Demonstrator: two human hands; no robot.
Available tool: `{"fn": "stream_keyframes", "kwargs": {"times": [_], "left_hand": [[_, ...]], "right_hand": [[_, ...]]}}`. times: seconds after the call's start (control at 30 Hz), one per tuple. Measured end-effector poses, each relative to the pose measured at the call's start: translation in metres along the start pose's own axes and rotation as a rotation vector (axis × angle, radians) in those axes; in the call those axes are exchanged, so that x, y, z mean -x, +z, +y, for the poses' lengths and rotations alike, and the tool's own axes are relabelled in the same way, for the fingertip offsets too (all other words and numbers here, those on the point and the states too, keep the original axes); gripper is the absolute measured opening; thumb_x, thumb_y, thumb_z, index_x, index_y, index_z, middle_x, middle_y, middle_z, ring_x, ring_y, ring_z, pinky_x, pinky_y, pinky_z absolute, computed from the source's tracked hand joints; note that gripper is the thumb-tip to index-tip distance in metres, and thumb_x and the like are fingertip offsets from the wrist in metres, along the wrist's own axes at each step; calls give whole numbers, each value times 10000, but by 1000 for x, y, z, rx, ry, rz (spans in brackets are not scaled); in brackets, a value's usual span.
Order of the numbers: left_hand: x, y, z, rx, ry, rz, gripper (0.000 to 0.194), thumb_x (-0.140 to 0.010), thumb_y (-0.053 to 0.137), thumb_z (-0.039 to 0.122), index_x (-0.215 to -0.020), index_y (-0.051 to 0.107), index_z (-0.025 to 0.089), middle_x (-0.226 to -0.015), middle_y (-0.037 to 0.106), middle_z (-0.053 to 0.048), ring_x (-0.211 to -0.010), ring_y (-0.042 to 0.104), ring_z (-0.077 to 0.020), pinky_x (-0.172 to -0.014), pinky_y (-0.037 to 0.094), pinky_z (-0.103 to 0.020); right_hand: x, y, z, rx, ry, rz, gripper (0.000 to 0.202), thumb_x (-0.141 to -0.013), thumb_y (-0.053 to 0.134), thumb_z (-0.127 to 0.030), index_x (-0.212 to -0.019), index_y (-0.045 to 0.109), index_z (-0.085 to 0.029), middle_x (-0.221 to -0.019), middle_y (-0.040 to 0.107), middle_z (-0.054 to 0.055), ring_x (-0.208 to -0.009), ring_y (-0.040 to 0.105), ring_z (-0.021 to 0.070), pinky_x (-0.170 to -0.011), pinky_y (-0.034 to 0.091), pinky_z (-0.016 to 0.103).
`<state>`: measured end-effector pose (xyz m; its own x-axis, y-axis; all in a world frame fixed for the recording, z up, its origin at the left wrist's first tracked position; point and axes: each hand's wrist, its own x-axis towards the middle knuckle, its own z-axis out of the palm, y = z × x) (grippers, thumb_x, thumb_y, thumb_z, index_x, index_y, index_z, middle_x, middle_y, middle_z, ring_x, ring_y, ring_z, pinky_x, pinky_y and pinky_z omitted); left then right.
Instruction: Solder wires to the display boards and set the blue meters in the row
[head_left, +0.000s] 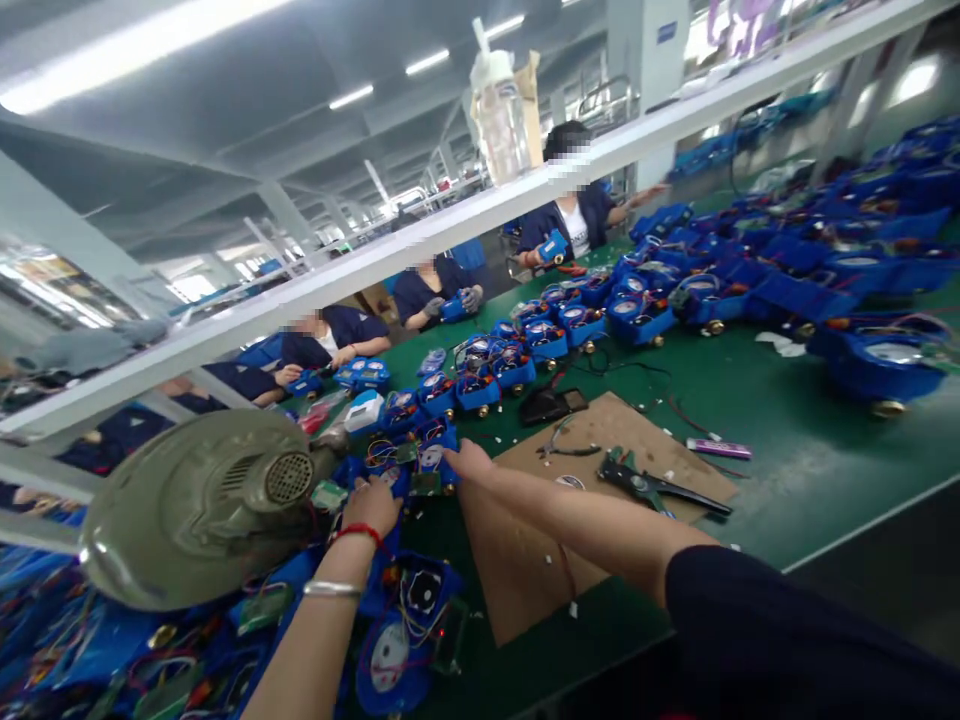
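Note:
My left hand (pixel 373 506), with a red band and a silver bangle at the wrist, reaches down onto a blue housing with wires and a green circuit board. Its fingertips are hidden among the parts. To its right, my right hand (pixel 469 461) touches the right side of a blue housing (pixel 433 436) that holds a round white dial and wires. The fingers of this hand are partly hidden behind the housing, and its grip cannot be made out. Below my left hand lies another open blue unit (pixel 391 655) with a round white part.
A large olive lamp shade (pixel 202 510) stands at the left. Brown cardboard (pixel 517 560) carries a wire stripper (pixel 660 485) and pliers (pixel 568 448). Rows of blue housings (pixel 641 310) cover the green table (pixel 795 440). Several people work beyond, below a white shelf (pixel 420 235) with a bottle (pixel 501 120).

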<state>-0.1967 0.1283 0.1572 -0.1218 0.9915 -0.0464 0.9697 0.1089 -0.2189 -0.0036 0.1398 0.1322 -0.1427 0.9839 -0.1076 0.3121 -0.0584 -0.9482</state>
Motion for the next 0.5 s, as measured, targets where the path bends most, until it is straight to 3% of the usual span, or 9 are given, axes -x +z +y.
{"fn": "stream_keyframes", "kwargs": {"times": [0.07,0.13,0.2,0.23,0.27,0.33,0.4,0.47,0.5], "left_hand": [[37,1,13,24,115,195,517,-845,515,285,-1261,477,-20,-1341,448,-306,-1203,502,-387,-1001,409,-483],[84,12,37,156,362,424,459,-892,443,303,-1288,480,74,-1378,457,-222,-1254,468,-344,-1019,413,-479],[136,35,66,302,571,468,413,-920,409,305,-1293,484,145,-1379,484,-147,-1272,464,-274,-1042,422,-429],[160,52,81,357,619,455,389,-926,405,288,-1291,486,181,-1384,486,-114,-1277,461,-250,-1050,424,-417],[182,70,95,403,652,423,380,-931,398,262,-1297,478,195,-1391,481,-101,-1295,445,-240,-1066,412,-421],[214,109,117,468,667,390,389,-935,403,239,-1319,455,198,-1404,467,-105,-1326,413,-246,-1071,407,-448],[228,140,130,511,635,403,444,-936,414,235,-1375,389,171,-1424,436,-142,-1364,362,-273,-1083,383,-494],[228,158,137,521,622,412,494,-935,428,238,-1415,332,170,-1443,411,-153,-1389,321,-281,-1114,333,-522],[226,162,139,524,615,412,511,-936,430,244,-1428,309,176,-1453,398,-152,-1397,307,-279,-1126,314,-526]], "right_hand": [[51,-18,11,-42,-89,-25,293,-924,546,-262,-1197,595,-169,-1232,614,79,-1140,567,207,-987,426,318],[116,-45,40,-88,-204,-113,249,-895,587,-270,-1136,646,-247,-1166,661,-6,-1090,596,151,-968,417,229],[188,-77,91,-124,-371,-356,234,-923,527,-328,-1048,686,-211,-995,709,15,-935,651,156,-880,465,245],[225,-93,123,-134,-331,-424,252,-929,507,-344,-991,703,-197,-933,716,25,-858,662,159,-824,485,250],[260,-108,159,-162,-212,-412,270,-931,493,-349,-955,707,-186,-900,717,36,-783,665,163,-751,501,252],[326,-132,234,-200,123,-119,225,-896,540,-324,-836,712,-193,-813,709,46,-715,649,180,-704,505,266],[380,-149,299,-308,529,379,144,-838,616,-229,-714,689,-216,-734,679,54,-730,642,200,-717,505,266],[417,-159,339,-453,754,627,129,-864,601,-201,-762,670,-235,-819,665,64,-817,637,193,-735,507,266],[428,-163,348,-507,800,680,97,-892,582,-219,-847,664,-245,-920,658,65,-876,630,182,-757,510,271]]}}
